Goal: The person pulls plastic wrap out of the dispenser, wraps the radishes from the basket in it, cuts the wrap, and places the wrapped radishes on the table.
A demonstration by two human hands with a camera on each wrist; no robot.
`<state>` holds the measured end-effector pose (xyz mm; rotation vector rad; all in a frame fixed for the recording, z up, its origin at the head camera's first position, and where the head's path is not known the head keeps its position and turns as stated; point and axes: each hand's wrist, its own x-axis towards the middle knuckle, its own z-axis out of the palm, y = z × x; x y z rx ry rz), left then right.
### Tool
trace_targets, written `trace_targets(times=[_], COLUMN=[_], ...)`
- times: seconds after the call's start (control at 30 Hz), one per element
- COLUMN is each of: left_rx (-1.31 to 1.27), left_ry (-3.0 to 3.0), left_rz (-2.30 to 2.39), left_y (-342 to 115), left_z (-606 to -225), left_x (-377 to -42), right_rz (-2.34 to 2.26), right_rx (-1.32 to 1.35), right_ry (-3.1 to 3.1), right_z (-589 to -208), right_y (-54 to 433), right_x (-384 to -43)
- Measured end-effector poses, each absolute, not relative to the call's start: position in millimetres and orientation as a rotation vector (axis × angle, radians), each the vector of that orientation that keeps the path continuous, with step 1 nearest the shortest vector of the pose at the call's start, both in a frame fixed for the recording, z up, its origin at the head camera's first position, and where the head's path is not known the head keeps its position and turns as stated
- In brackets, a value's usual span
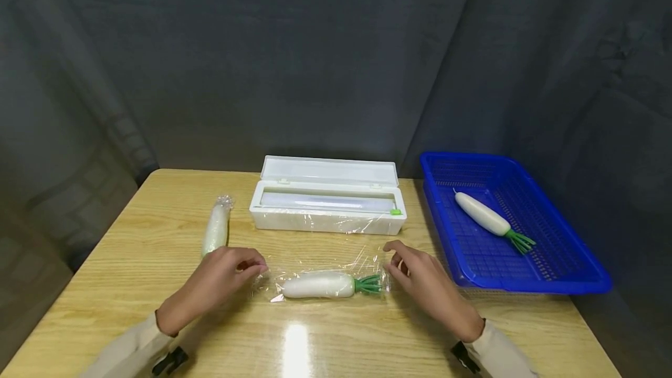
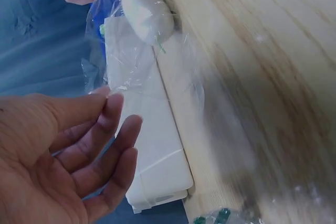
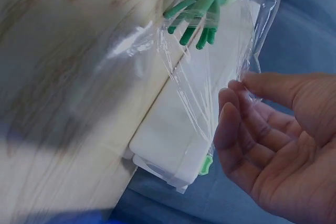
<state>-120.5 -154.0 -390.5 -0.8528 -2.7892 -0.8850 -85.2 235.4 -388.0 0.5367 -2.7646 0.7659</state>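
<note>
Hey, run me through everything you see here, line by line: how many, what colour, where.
Wood-grain table: one, light brown, centre
Draped fabric curtain: one, dark grey, behind table
Rectangular plastic basket: one, blue, table's right
Long open-lidded box: one, white, table's far middle
Small plastic tab: one, green, box's right end
Tapered radishes: three, white with green stalks; wrapped left, front middle, inside basket
Thin plastic film: clear, about middle radish, sheet count unclear
Left hand, right hand: one each, bare, pinching film
Sleeves: two, beige, on forearms
</note>
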Motion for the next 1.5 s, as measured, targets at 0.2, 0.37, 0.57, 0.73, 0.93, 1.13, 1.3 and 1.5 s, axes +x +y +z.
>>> trace_targets(times=[0.2,0.37,0.57,0.73,0.93,1.13,1.3,1.5], left_rx=[-0.836,-0.816,-0.812,-0.797,-0.774,-0.805,-0.965,-1.253], left_ry=[-2.777,-2.808,-2.826,-2.847,-2.823,-2.602,-2.438,-2.604], left_rz=[-0.824,-0.795,-0.790,-0.937,-1.069,-1.013,-0.838,-0.807], left_y=[-148.1,-149.2,-151.3,-157.0,-164.4,-161.3,-139.9,-118.1], left_z=[-394.9,-397.5,-401.5,-403.6,-400.5,-399.1,-398.8,-407.4], left_x=[-124.1,-125.5,-127.9,-128.6,-131.1,-129.3,-110.1,-98.5], right_rz=[0.803,0.794,0.799,0.760,0.551,0.416,0.384,0.374], right_rx=[0.442,0.425,0.424,0.430,0.510,0.838,1.030,1.047], right_ry=[-2.790,-2.838,-2.868,-2.872,-2.748,-2.485,-2.532,-2.624], right_z=[-395.0,-404.1,-412.6,-414.7,-408.5,-402.2,-405.8,-413.8], right_y=[231.0,227.4,229.3,230.1,227.0,215.6,201.7,197.0], right_x=[-91.4,-97.2,-97.2,-95.2,-89.9,-81.9,-73.0,-73.9])
